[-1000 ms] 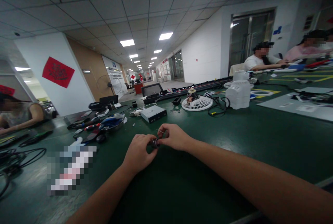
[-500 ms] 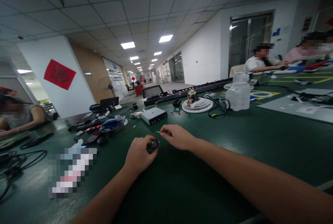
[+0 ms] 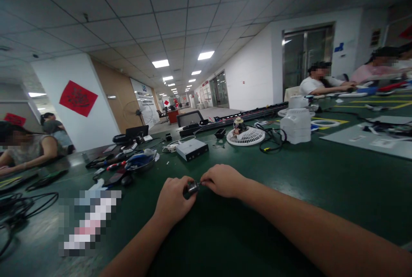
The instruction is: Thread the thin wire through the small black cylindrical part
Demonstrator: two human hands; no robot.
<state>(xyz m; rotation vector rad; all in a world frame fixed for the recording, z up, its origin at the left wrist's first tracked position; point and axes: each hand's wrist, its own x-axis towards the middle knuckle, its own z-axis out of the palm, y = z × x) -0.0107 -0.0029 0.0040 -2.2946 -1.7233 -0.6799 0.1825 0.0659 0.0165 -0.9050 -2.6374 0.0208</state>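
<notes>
My left hand [image 3: 173, 200] is closed round a small dark cylindrical part [image 3: 192, 188] with a shiny metal end, held just above the green table [image 3: 289, 174]. My right hand [image 3: 223, 179] is pinched shut right beside it, its fingertips touching the part's end. A thin pin-like piece seems to sit in that pinch, too small to name. Both forearms reach in from the bottom edge.
Behind my hands lie a grey flat box [image 3: 192, 149], a white fan grille [image 3: 245, 136] with a motor on it, a white fan body [image 3: 296, 121], and a bowl with tools [image 3: 139, 161]. Black cables [image 3: 19, 206] lie left. Other people sit at the left and far right.
My right hand had drawn away from the part holding a thin pin, and has now come back against the part's end. The view has tilted slightly.
</notes>
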